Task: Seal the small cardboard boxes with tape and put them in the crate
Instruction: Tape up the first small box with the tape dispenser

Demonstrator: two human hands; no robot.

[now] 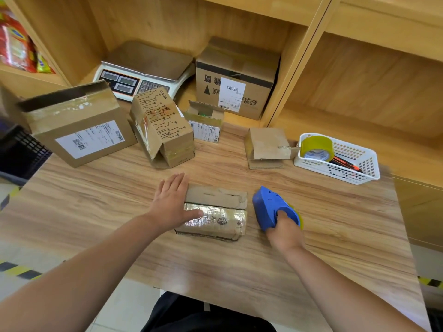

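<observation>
Where left hand [171,203] presses, box [217,214] ends

We read "D40A" on the circuit-printed box [163,125]; the back box [254,68] bears upside-down Chinese characters, its label [232,94] too small to read.

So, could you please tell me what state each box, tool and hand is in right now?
small box, flaps folded shut, seam looks untaped
left hand, flat on the small box's left end
right hand, gripping the tape dispenser
tape dispenser, just right of the small box
large labelled box, top flap up
printed box, tipped over, end flap open
tape roll, standing in the white basket
</observation>
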